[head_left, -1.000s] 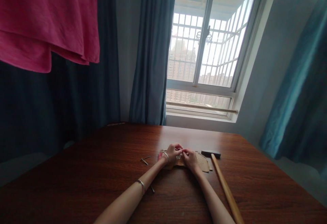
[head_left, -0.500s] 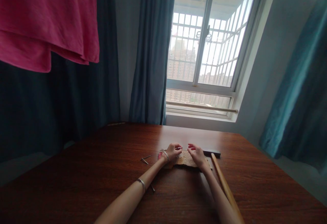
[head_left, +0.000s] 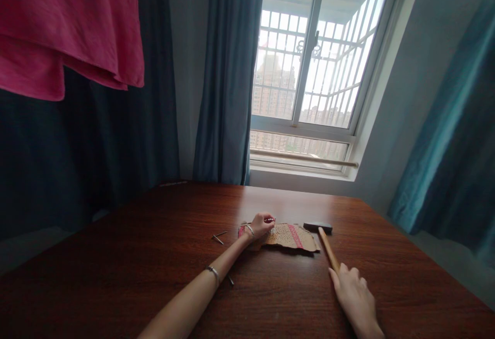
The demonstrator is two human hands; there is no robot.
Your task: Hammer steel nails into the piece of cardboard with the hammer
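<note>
My left hand (head_left: 263, 225) is closed in a pinch over the left half of a piece of cardboard (head_left: 305, 242). What the fingertips hold, if anything, is too small to make out. The cardboard is brown with rough edges, many dark dots and a pink band near its right end. At the right, my right hand (head_left: 356, 292) grips the wooden handle of a hammer (head_left: 327, 248). The hammer's dark head lies at the far end, just beyond the cardboard's right corner.
Thin metal rods (head_left: 218, 238) lie left of the cardboard, and another rod (head_left: 231, 280) lies beside my left forearm. The brown wooden table (head_left: 116, 277) reaches to the wall below a barred window (head_left: 305, 70). Pink cloth (head_left: 77, 29) hangs at upper left.
My right hand has left the cardboard, moving right and towards me, and has taken hold of the hammer handle. The left hand stays over the cardboard.
</note>
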